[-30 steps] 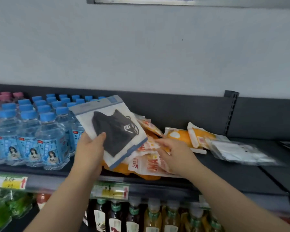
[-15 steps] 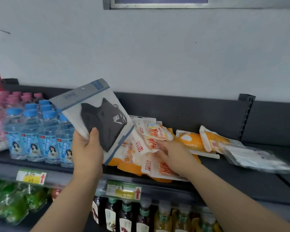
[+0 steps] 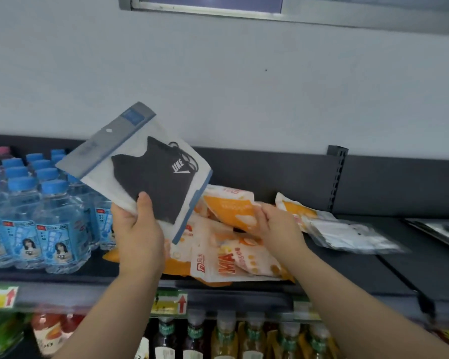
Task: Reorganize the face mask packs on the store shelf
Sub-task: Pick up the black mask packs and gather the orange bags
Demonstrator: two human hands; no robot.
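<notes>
My left hand (image 3: 138,229) grips the lower corner of a clear pack with a black face mask (image 3: 151,174) and holds it up, tilted, above the shelf. My right hand (image 3: 275,229) pinches an orange-and-white mask pack (image 3: 231,211) at its right end, lifted off a loose pile of orange-and-white packs (image 3: 226,260) on the dark shelf (image 3: 373,270). Another orange pack (image 3: 296,208) and a clear pack with a white mask (image 3: 347,234) lie to the right.
Blue-capped water bottles (image 3: 44,218) stand in rows on the left of the shelf. Price tags (image 3: 171,304) line its front edge. Drink bottles (image 3: 226,338) fill the shelf below. A shelf upright (image 3: 336,177) stands at the back right.
My left hand has raised the black mask pack higher. My right hand moved from the pile's top to an orange pack and picked up its end.
</notes>
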